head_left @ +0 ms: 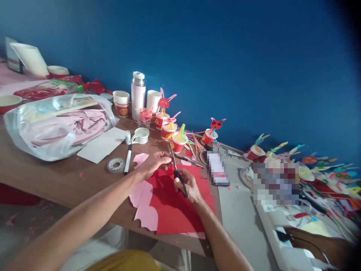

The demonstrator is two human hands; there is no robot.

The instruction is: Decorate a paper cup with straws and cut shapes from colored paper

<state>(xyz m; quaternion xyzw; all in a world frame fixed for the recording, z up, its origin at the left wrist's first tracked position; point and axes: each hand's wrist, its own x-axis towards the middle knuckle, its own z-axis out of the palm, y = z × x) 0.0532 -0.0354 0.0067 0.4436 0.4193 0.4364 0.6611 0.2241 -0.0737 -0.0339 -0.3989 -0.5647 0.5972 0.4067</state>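
My right hand (188,185) grips a pair of scissors (179,177) by the black handles, blades pointing up and away from me. Close to the blades, my left hand (158,162) is closed in a pinch; what lies between its fingertips is too small to make out. Beneath both hands a sheet of red paper (180,218) lies on the brown table. Pink paper pieces (148,212) with wavy cut edges stick out from under its left side. A pen (188,160) rests just beyond the red paper.
Left of the paper are a marker (128,160), a tape roll (115,165), white card (103,145) and a plastic bag (50,146). Behind stand paper cups (179,145) with craft figures and a thermos (138,94). A phone (218,169) and power strip (270,233) lie to the right.
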